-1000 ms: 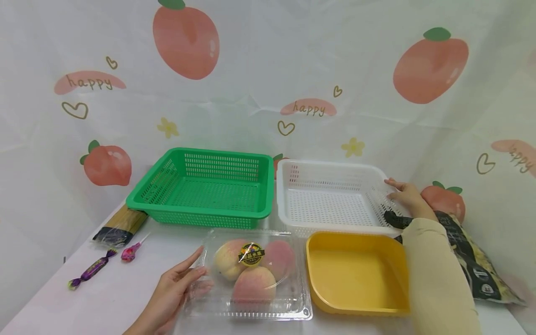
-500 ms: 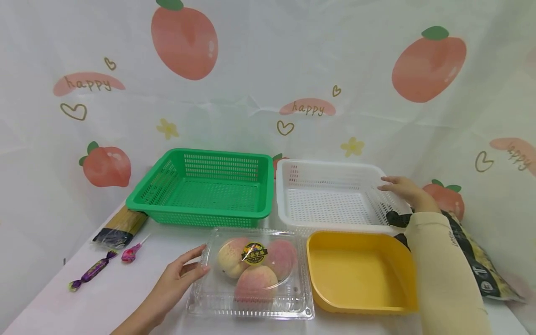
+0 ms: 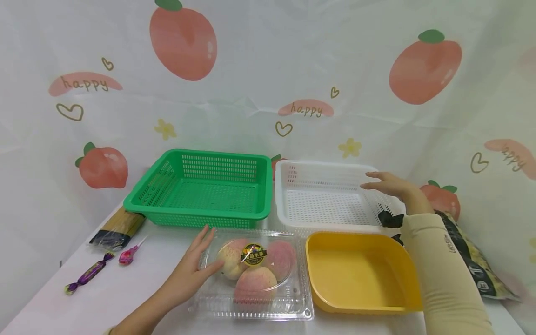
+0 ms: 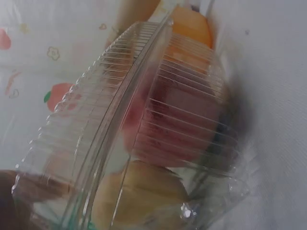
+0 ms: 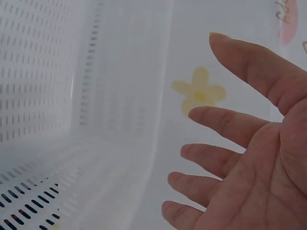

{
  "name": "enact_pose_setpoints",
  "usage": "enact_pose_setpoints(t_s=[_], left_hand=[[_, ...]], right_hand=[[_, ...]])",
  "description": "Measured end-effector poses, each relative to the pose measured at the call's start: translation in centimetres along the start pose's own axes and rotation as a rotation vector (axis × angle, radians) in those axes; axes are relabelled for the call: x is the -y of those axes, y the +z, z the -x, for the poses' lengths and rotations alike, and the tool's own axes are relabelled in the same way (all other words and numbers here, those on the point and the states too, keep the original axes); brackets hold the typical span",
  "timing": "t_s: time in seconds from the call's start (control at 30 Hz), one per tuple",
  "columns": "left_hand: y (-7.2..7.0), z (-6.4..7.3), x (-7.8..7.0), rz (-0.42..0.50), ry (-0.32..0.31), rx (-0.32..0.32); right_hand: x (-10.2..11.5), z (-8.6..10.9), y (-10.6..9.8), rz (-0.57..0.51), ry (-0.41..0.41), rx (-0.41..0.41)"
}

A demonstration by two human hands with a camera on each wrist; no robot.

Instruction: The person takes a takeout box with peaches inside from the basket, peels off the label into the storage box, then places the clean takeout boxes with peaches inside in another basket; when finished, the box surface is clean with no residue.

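Observation:
A clear plastic clamshell box [image 3: 289,291] of peaches [image 3: 256,283] stands at the front middle of the table, with a round black-and-gold sticker [image 3: 253,254] on its lid. My left hand [image 3: 186,277] is at the box's left side, fingers spread and fairly straight, thumb over the lid's edge. Whether it presses on the plastic I cannot tell. Through the box's ribbed side, peaches [image 4: 175,120] show in the left wrist view. My right hand [image 3: 393,187] hovers by the white basket's [image 3: 326,228] right rim. In the right wrist view its fingers [image 5: 216,160] are spread and hold nothing.
A green basket [image 3: 201,216] stands at the back left, and a yellow bin [image 3: 360,274] beside the peach box. Noodles in a packet [image 3: 119,228], a wrapped candy [image 3: 90,274] and a lollipop [image 3: 127,256] lie left. A black bag [image 3: 473,260] lies right.
My right hand has lifted off the white basket's right side and shifted left over its rim. My left hand has slid forward and right, its thumb now over the peach box's lid.

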State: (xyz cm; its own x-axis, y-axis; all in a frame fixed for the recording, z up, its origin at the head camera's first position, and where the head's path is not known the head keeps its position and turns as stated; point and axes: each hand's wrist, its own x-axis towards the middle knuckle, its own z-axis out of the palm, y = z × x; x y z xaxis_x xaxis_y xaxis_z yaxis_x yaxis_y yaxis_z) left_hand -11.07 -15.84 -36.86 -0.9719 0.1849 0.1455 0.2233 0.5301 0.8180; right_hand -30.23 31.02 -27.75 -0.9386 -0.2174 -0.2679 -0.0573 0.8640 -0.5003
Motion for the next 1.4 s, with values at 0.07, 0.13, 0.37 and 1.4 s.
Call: enact_pose_setpoints(t_s=[0.07,0.13,0.37,1.4], left_hand=[[0.1,-0.2,-0.1,0.000,-0.021,0.014],[0.2,-0.3,-0.2,0.002,-0.042,0.026],[0.4,-0.3,-0.2,0.094,-0.060,0.034],[1.1,-0.5,0.6,0.184,-0.063,-0.026]], right_hand=[[0.5,0.0,0.3,0.005,-0.007,0.013],[1.0,0.0,0.5,0.005,-0.014,0.027],[2.7,0.3,1.5,0.032,-0.076,0.039],[17.8,5.2,11.0,0.277,-0.658,0.098]])
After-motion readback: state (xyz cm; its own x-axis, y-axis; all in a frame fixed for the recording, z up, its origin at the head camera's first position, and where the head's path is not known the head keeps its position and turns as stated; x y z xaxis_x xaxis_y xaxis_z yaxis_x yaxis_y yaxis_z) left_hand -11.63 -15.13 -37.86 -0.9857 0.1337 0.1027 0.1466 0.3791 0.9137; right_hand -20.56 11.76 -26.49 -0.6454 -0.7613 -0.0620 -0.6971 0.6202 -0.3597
